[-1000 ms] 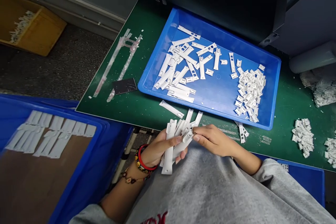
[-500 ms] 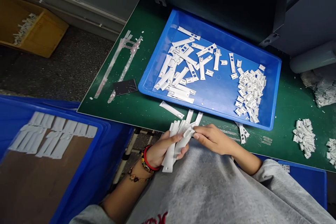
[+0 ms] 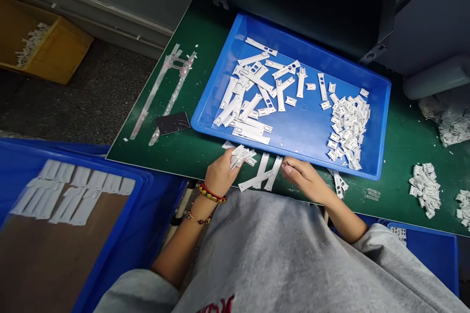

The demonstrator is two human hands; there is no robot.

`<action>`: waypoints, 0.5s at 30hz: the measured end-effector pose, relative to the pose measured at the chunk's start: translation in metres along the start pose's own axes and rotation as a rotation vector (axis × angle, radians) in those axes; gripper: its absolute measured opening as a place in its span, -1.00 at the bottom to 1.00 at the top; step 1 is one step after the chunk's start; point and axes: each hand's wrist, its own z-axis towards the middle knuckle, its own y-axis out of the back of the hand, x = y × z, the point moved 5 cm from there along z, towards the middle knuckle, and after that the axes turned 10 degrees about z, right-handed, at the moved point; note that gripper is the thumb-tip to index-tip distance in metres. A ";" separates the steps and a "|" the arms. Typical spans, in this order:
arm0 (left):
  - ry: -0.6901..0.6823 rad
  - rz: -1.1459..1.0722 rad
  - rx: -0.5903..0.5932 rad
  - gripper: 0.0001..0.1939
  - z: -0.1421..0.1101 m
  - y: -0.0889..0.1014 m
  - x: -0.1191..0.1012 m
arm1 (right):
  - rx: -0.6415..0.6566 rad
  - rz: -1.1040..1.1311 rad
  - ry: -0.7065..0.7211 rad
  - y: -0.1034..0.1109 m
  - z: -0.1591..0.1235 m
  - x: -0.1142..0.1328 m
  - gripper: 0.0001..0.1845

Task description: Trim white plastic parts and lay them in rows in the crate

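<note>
My left hand [image 3: 220,173] is closed around a bundle of white plastic strips [image 3: 239,156], held low over the front edge of the green table. Another white strip lies partly hidden behind that bundle. Between my hands, a few loose white strips [image 3: 263,171] lie crossed on the table. My right hand [image 3: 306,181] is just right of them, its thumb and fingers pressed together; whatever they may hold is too small to make out. Beyond both hands stands a blue tray [image 3: 293,149] with long white strips [image 3: 253,90] on its left side and small white clips [image 3: 350,127] heaped on its right.
Small white pieces [image 3: 425,190] are piled on the table [image 3: 392,181] at the right. A dark flat plate [image 3: 173,122] and tape strips lie at the left. Rows of white strips [image 3: 73,195] fill part of a blue bin at lower left. A yellow bin [image 3: 69,51] stands on the floor.
My left hand has moved up and left with its strips, over the table edge. My right hand has come away from the bundle, slightly to the right. A strip now lies across others between them.
</note>
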 end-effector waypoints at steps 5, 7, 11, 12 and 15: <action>-0.161 -0.035 -0.080 -0.71 0.000 0.003 -0.009 | -0.021 -0.046 -0.059 -0.002 0.000 -0.006 -0.87; -0.139 -0.121 -0.098 -0.72 -0.006 0.008 -0.012 | -0.008 -0.019 -0.045 -0.007 0.000 -0.008 -0.87; -0.037 -0.456 -0.035 -0.72 -0.022 0.017 -0.024 | 0.021 -0.117 -0.024 -0.019 -0.002 -0.004 -0.81; -0.021 -0.543 -0.013 -0.73 -0.026 0.020 -0.029 | 0.006 -0.188 -0.002 -0.021 -0.003 -0.001 -0.78; -0.003 -0.732 0.006 -0.74 -0.034 0.031 -0.045 | -0.039 -0.345 0.108 -0.027 -0.007 0.013 -0.71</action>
